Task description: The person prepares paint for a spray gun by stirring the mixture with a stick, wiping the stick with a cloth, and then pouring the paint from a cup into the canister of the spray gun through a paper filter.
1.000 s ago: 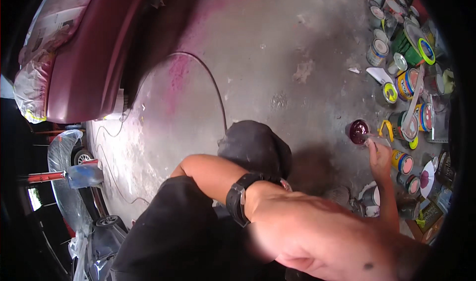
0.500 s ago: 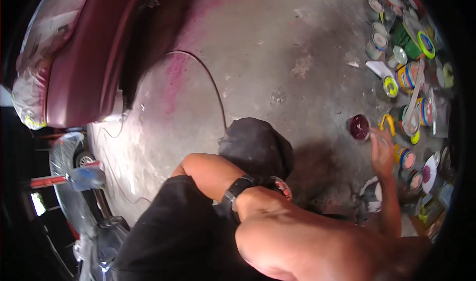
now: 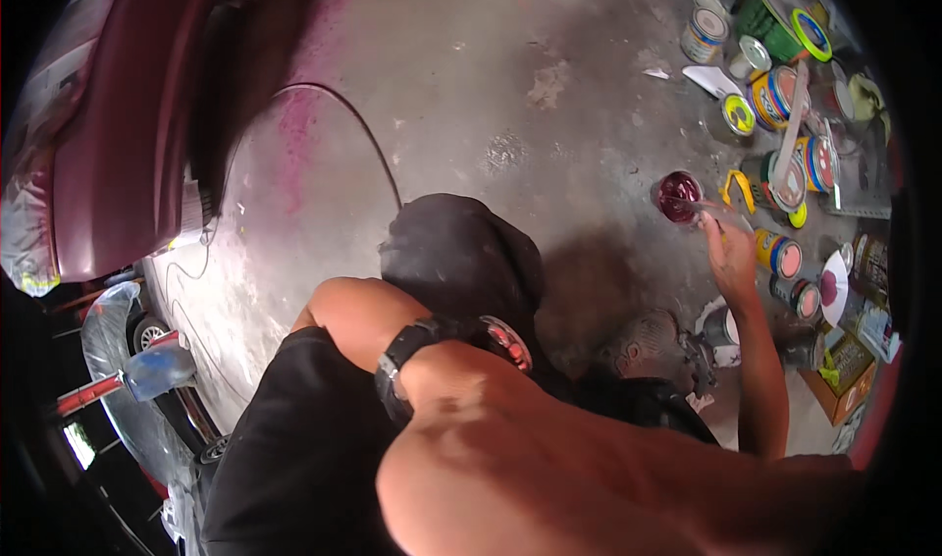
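Note:
Out at the right, my right hand [image 3: 728,252] is closed round a thin stick [image 3: 708,209]. The stick slants down into a small clear cup [image 3: 679,197] of dark red, glossy liquid on the floor. Its dipped end is hidden in the liquid. My left hand [image 3: 358,311] lies bent over my dark-trousered leg, below the raised knee [image 3: 461,252]. A black watch [image 3: 404,352] with a red-marked face sits on that wrist. The left fingers are out of sight, so their pose does not show.
Paint cans [image 3: 780,95], a green bucket [image 3: 770,21], a yellow ring-shaped piece [image 3: 738,191] and a cardboard box [image 3: 842,374] crowd the right side. A hose [image 3: 368,129] curves over the stained concrete floor. A maroon car panel [image 3: 128,154] stands at upper left, a plastic-covered item [image 3: 132,389] below it.
The whole view has shifted, so the floor things appear farther left and higher. My right hand stays beside the cup, and the stick in it now shows more clearly.

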The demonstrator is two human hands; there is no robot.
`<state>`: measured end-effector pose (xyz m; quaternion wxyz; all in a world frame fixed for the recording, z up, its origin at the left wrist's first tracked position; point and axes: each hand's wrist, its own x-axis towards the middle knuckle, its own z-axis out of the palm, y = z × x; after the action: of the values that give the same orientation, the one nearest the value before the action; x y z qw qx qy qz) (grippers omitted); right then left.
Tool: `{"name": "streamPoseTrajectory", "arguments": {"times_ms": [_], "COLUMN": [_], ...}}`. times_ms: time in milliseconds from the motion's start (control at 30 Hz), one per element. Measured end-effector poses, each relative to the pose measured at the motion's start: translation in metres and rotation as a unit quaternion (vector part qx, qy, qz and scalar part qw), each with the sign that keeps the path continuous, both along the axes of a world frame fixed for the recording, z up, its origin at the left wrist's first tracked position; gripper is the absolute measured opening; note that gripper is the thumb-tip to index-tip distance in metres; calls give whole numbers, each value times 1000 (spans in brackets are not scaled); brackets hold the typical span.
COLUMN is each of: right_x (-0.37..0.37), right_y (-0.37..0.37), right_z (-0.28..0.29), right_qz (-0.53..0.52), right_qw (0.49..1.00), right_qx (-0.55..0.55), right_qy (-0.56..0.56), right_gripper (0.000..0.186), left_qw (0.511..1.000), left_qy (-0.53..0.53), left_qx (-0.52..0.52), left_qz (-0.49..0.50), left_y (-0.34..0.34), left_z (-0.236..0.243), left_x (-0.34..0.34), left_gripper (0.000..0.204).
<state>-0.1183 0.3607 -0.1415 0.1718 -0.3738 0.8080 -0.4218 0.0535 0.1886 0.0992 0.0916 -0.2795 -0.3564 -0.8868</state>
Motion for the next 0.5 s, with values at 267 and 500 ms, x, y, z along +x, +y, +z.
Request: {"name": "streamPoseTrajectory", "arguments": {"times_ms": [267, 500], "right_x": [1, -6], "right_y": [0, 1], "right_z": [-5, -4], "right_qz": [-7, -3], "right_qw": [998, 988], "right_qx": [-21, 34], "right_qy": [52, 152], "right_gripper": [17, 15], "left_qw": [999, 978], "left_qy": [-16, -55], "left_qx": [-23, -197], "left_qz": [-27, -50], "left_y": [-19, -27], "left_z": [0, -20], "left_x": [0, -14], "left_gripper": [17, 19]}}
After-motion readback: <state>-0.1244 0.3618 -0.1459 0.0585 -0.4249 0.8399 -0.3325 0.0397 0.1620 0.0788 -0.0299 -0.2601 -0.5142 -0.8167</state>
